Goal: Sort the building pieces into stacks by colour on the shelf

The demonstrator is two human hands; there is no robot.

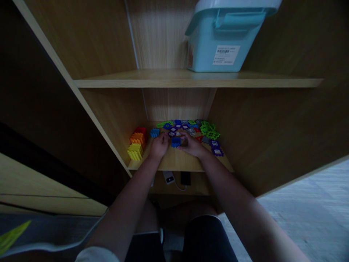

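My right hand point(192, 145) reaches in from the right, thumb and forefinger curved at the right side of a short stack of dark blue notched plastic tiles point(176, 142) on the shelf. My left hand point(160, 145) is left of that stack, fingers curled together; whatever they hold is hidden. Just behind it stands a lighter blue tile stack point(154, 133). Loose purple tiles point(178, 126) with white window shapes lie behind both hands, among green, red and grey ones. A pile of bright green tiles point(209, 130) sits at the right, with two purple tiles point(216, 148) in front.
Yellow point(135, 151), orange point(137, 139) and red point(141, 131) tile stacks line the left wall. An upper shelf point(163, 83) overhangs the work, carrying a teal lidded bin point(218, 40). Below are a white device point(169, 177) and a black one point(185, 178) with a cable.
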